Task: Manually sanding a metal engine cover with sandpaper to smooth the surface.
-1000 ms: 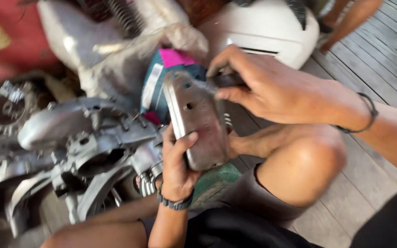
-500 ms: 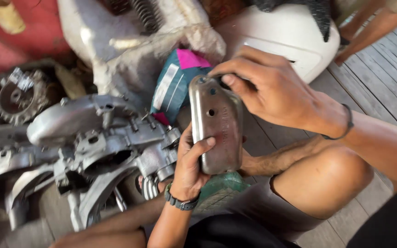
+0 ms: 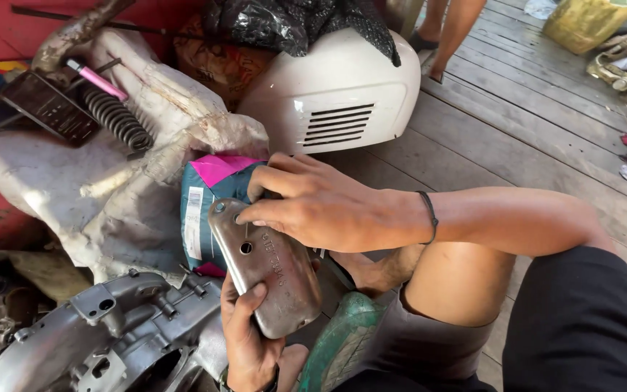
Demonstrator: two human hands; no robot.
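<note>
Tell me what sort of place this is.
Likely an informal scooter or motorcycle repair spot on a wooden plank floor: a bare engine casing, a coil spring and a cream body side panel lie about.

Teal soft parcel with pink tape across its top corner, lying against the white sack, partly hidden behind the right hand and the metal cover. White rectangular label with a barcode down the parcel's left face. Dark flat rectangular plate or tag with pale print, upper left, resting on the sack near the coil spring; print too small to make out. Yellow-green bag at top right on the floorboards. No screens or signs visible.
</note>
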